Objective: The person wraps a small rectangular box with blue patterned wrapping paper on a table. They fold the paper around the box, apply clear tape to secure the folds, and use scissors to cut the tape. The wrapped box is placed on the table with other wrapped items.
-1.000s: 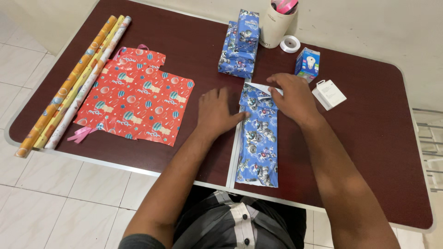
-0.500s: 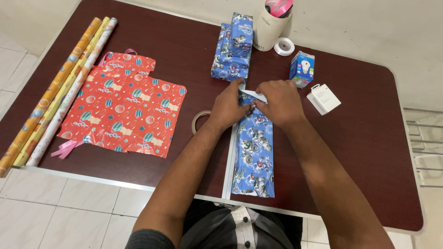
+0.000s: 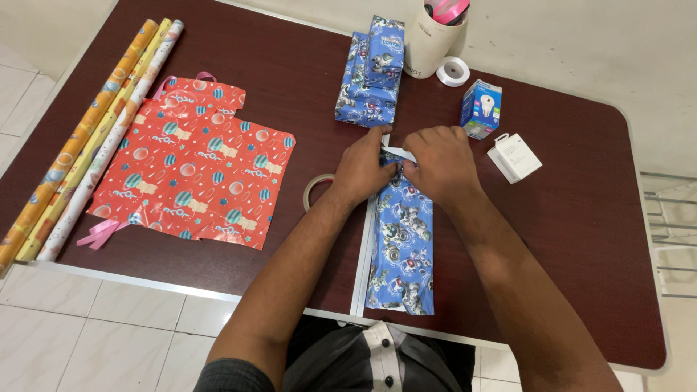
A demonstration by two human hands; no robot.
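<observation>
A long package in blue patterned wrapping paper lies lengthwise on the dark red table, its near end at the front edge. My left hand and my right hand meet at its far end, where both pinch and fold the paper; a white flap shows between the fingers. A clear tape roll lies just left of my left wrist, partly hidden by it.
Wrapped blue boxes are stacked behind my hands. A red patterned sheet with a pink ribbon lies to the left, beside three paper rolls. A white cup, a white tape roll, a bulb box and a white box stand at the right.
My left hand moved from flat on the table to the package's far end, uncovering the clear tape roll. Both hands now work the paper fold together.
</observation>
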